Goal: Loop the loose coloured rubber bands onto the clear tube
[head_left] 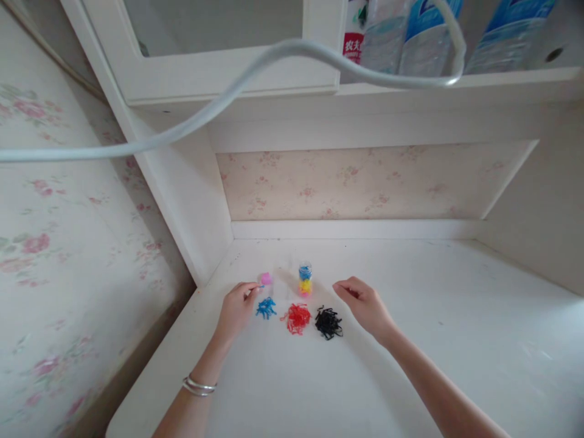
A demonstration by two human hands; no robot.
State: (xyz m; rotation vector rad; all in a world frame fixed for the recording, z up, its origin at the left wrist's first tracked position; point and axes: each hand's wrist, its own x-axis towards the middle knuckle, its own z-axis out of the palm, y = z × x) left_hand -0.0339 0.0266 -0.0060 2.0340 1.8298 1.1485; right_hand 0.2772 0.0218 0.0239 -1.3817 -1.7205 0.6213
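My left hand (239, 303) is closed in a pinch on a small blue rubber band (261, 286), just above a loose pile of blue bands (266, 308). Beside those fingertips lies a small pink object (266, 278), perhaps a lid. A small clear jar (305, 280) stands upright between my hands, with blue, yellow and pink layers inside. In front of it are a pile of red bands (297, 319) and a pile of black bands (328, 322). My right hand (362, 301) hovers right of the jar, fingers pinched together; whatever they may hold is hidden.
The piles rest on a white tabletop (283, 389). A white cabinet (228, 76) and a shelf with large water bottles (429, 39) hang above the back. A thick white cable (292, 48) crosses the upper view. Flowered wallpaper (41, 243) covers the left wall.
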